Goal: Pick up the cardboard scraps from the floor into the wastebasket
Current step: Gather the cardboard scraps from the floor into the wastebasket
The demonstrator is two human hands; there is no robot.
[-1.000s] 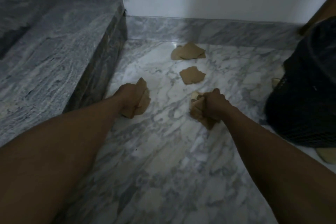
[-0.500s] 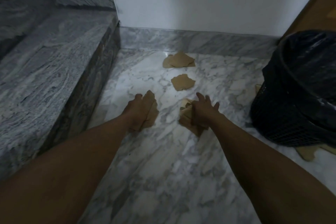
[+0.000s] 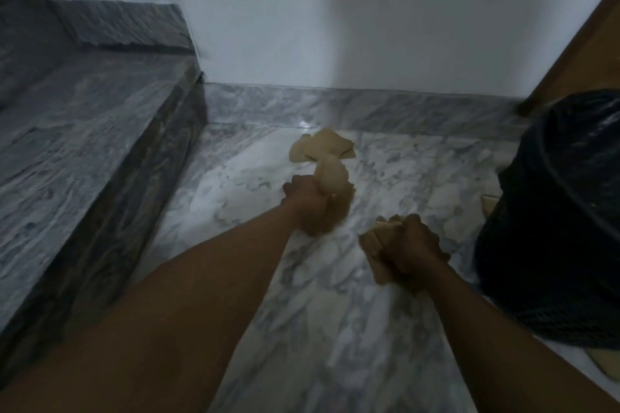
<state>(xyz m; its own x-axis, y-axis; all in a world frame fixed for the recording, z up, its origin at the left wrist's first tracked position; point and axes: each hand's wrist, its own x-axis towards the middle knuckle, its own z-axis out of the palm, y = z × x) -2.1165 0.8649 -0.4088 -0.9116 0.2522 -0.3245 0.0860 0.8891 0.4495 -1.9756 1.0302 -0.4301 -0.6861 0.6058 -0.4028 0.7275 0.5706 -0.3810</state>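
Observation:
My left hand (image 3: 310, 208) grips brown cardboard scraps (image 3: 332, 178) that stick out above its fingers, over the marble floor. My right hand (image 3: 411, 248) clutches another bundle of cardboard scraps (image 3: 372, 240), a little nearer to me and close to the black mesh wastebasket (image 3: 550, 278) lined with a black bag at the right. A pile of loose scraps (image 3: 322, 149) lies on the floor by the far skirting. A scrap edge (image 3: 489, 204) peeks out beside the basket, and another scrap (image 3: 604, 362) lies at its near side.
A grey marble step (image 3: 84, 151) rises along the left side. A white wall (image 3: 335, 17) closes the far side, and a brown door frame (image 3: 577, 47) runs down at the right above the basket.
My left hand has moved forward and right and now holds more cardboard; the single scrap that lay in the middle is no longer on the floor. My right hand has closed round its bundle.

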